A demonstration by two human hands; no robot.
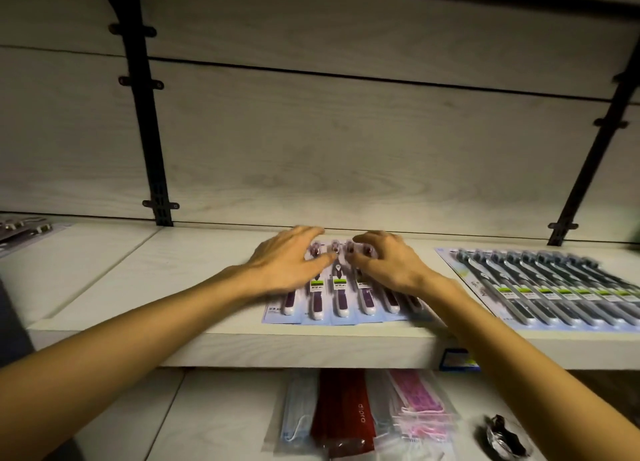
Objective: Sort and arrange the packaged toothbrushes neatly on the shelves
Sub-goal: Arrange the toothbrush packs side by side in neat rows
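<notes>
head view: purple toothbrush packs (337,296), overlapped in a row, mid-shelf (214,343). left hand (289,261) and right hand (389,265) rest on the row's far end, fingers bent loosely over the packs; firm grasp cannot be told. grey toothbrush packs (554,287) fanned at right. lower shelf: bagged face masks (294,415), red pouch (343,412), pink packet (420,408).

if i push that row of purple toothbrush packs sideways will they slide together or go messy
Probably messy: the purple toothbrush packs are separate flat cards overlapping like a fan, so they may ride over each other. They look light and glossy, likely sliding easily on the smooth shelf. Both hands, left hand and right hand, spread on top should steady them.
</notes>
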